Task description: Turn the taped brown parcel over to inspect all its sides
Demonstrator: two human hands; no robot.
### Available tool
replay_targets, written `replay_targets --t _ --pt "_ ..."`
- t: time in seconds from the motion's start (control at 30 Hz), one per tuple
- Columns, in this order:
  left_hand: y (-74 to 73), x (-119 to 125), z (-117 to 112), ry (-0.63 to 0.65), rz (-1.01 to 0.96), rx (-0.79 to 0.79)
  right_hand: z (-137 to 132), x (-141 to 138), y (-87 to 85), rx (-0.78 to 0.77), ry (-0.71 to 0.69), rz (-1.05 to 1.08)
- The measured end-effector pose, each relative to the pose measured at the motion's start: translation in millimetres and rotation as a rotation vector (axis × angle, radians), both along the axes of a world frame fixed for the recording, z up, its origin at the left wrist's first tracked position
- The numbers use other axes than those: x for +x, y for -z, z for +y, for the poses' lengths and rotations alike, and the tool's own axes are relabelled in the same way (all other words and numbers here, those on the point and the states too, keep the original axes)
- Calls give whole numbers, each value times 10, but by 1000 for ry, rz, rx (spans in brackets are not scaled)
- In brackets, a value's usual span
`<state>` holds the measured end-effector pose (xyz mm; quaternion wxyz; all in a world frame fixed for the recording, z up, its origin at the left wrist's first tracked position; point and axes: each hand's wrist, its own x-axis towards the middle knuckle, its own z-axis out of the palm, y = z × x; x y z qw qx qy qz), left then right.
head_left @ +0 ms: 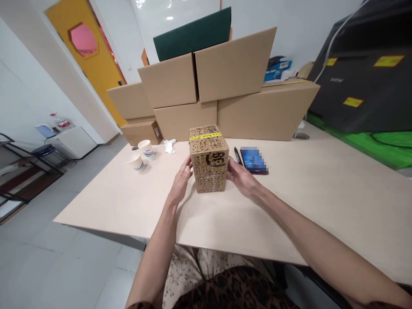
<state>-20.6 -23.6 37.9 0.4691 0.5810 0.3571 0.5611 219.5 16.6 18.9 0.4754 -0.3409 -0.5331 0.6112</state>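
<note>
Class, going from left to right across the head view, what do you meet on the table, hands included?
paper cups → crumpled tissue → left hand → printed box → right hand

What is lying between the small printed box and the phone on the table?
A black pen lies on the table between the small printed box and the phone, just beyond the right hand; the head view shows it.

Table surface open on the near side and far right of the printed carton. Left flank: paper cups and crumpled tissue, well apart from it. Right flank: marker pen and phone just beside the right hand (tight passage). Rear blocked by stacked cardboard boxes.
</note>
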Motion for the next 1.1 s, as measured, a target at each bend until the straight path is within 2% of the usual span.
replay_targets --t 0.17,0.27,0.4,0.47,0.57,0.6,0.67,0.77,0.8,0.87,0.97,1.1 --pt "39 7 7 -25 106 -127 -23 8 -30 24 -24 50" --pt "-27 22 -48 -70 162 -18 -25 -27 -30 59 24 84" --pt "-75 50 -90 -139 252 161 21 -85 -19 33 109 124" --pt "-43 73 -68 -236 229 90 68 -57 -13 14 147 127" --pt "27 135 -25 -372 80 -218 141 93 -43 19 228 105" --pt "43 165 -19 -362 18 -314 159 158 -68 44 237 102" --pt "57 232 -24 -257 -111 -425 178 269 -131 115 216 147" --pt "49 312 -46 -68 -294 -427 178 329 -191 151 177 260" --pt "44 321 -47 -50 -339 -431 180 324 -190 144 182 280" --pt "38 304 -32 -91 -399 -472 201 308 -160 137 230 298" --pt "39 233 12 -167 -459 -547 271 342 -102 192 374 329" --pt "69 208 36 -67 -443 -573 342 457 -104 278 472 301"
